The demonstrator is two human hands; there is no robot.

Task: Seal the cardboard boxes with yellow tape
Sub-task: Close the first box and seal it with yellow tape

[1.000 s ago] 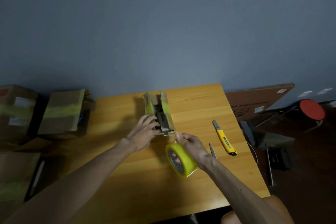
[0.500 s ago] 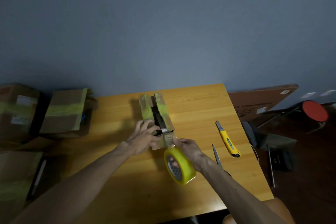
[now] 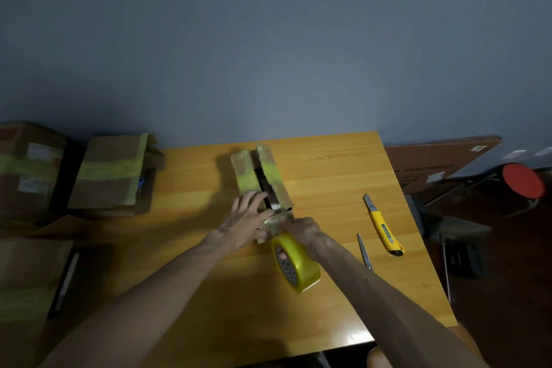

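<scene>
Far left, off the surface [image 3: 179,272]: a taped box [image 3: 30,170] and a second taped box [image 3: 110,176], both already banded w/ yellow tape, no change vs a sec ago.

On the surface, the left hand [image 3: 248,221] has slid a bit right, onto the near end of the small box [image 3: 243,173]. Its fingers [image 3: 248,203] lie fairly straight and spread over the left flap, pressing, not wrapped round anything. The thumb reaches twd the seam.

The small box sits mid-surface, long axis running away from the person. Its two top flaps carry old yellow-green tape and stand apart w/ a dark slot btwn them, so the seam isn't closed yet.

The right hand [image 3: 301,230] has closed in too. It now touches the box's near end, almost meeting the left hand. 1 s ago a short free strip showed btwn roll and box. This hand grips the yellow tape roll [image 3: 298,266]: one finger shows through the core, tips on the tape end against the box's end face. The roll hangs tilted just below the hand.

Meaning, prob.: the tape end is being anchored on the end face. Next would be pulling the strip up and over the slot while the left hand holds the flaps down.

Further right are the scissors [image 3: 364,251], then the utility knife [image 3: 382,227]. Both are untouched, same spots, handy for the cut.
</scene>
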